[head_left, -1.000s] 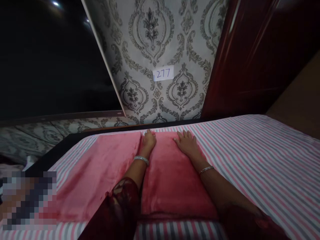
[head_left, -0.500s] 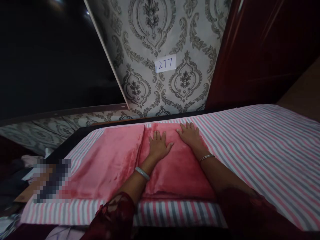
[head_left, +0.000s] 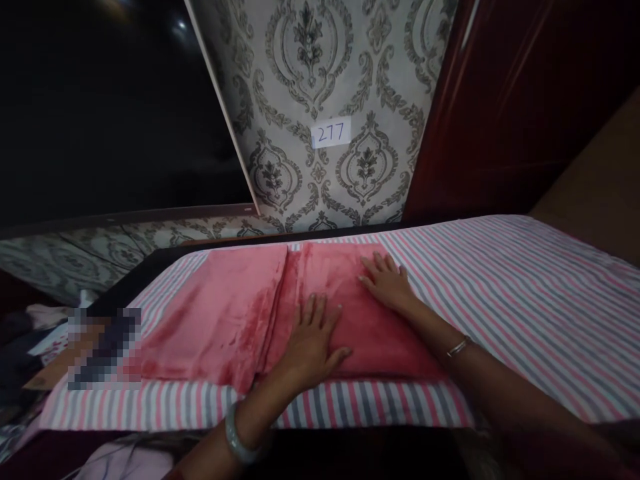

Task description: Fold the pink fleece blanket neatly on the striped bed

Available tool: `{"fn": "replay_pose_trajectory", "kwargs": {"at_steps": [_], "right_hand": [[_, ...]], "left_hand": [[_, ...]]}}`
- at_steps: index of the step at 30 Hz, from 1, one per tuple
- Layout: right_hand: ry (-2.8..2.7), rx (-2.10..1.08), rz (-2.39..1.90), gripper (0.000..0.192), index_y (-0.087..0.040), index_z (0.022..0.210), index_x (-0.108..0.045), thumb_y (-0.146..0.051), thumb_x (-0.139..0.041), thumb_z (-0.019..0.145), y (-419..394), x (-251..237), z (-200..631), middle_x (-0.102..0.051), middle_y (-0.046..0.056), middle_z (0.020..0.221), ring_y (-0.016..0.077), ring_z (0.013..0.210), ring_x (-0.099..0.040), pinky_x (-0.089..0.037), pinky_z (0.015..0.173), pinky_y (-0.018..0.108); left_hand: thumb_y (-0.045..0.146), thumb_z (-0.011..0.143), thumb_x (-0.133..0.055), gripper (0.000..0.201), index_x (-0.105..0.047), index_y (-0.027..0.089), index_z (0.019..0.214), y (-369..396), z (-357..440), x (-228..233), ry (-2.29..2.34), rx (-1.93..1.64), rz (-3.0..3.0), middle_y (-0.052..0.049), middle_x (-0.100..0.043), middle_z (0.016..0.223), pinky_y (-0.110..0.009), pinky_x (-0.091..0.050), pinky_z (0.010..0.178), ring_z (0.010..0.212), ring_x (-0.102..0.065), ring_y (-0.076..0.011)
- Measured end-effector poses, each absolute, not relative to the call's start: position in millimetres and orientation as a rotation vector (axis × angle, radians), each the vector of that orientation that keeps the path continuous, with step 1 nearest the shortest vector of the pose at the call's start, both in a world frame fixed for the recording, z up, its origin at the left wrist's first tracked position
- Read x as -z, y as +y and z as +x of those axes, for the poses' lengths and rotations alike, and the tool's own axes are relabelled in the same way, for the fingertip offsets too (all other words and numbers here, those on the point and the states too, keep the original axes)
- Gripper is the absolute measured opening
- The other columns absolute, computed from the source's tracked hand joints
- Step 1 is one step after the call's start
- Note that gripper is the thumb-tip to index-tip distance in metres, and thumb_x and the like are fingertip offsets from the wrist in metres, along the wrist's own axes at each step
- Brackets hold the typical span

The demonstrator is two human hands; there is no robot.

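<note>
A pink plush blanket lies folded flat, with a gap or crease dividing its left and right parts. My left hand rests palm down on the near middle of the right part, fingers spread. At that part's right edge, my right hand lies flat with its fingers apart. Beneath the blanket is a striped cloth in pink, grey and white. A pale bangle circles my left wrist and a thin metal bracelet my right.
A large dark screen stands at the back left. Behind the surface, patterned wallpaper carries a paper label reading 277. A dark red glossy panel rises at the right. Clothes and papers are heaped at the far left.
My left hand has slid toward me over the blanket's right part. My right hand has shifted slightly nearer and to the right. The blanket's near edge by the crease now juts toward me.
</note>
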State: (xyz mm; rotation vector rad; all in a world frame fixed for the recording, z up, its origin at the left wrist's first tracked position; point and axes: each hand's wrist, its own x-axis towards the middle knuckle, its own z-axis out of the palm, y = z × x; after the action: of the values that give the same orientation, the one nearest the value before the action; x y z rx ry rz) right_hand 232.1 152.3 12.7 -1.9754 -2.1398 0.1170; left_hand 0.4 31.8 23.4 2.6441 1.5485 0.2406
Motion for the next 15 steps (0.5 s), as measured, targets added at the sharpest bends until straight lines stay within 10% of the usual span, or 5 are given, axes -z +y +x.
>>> {"fn": "replay_pose_trajectory", "kwargs": {"at_steps": [10, 15], "right_hand": [[-1.983, -0.21, -1.749, 0.062, -0.017, 0.149, -0.048, -0.045, -0.044, 0.094, 147.6, 20.1, 250.8, -0.037, 0.016, 0.16, 0.0353, 0.149, -0.029, -0.033, 0.115, 0.057], [-1.48, -0.511, -1.592, 0.069, -0.017, 0.147, -0.049, -0.046, -0.053, 0.085, 103.7, 31.2, 283.6, -0.058, 0.015, 0.143, 0.0304, 0.126, -0.059, -0.048, 0.106, 0.045]], "left_hand": [[0.06, 0.092, -0.056, 0.074, -0.038, 0.026, 0.155, 29.6, -0.7, -13.3, 1.599, -0.224, 2.561, -0.019, -0.023, 0.165, -0.073, -0.02, 0.115, 0.153, -0.017, -0.0415], [0.048, 0.093, -0.059, 0.062, -0.049, 0.019, 0.147, 6.0, -5.3, -13.1, 1.544, -0.429, 2.63, -0.018, -0.042, 0.157, -0.068, -0.018, 0.121, 0.149, -0.031, -0.0363]]}}
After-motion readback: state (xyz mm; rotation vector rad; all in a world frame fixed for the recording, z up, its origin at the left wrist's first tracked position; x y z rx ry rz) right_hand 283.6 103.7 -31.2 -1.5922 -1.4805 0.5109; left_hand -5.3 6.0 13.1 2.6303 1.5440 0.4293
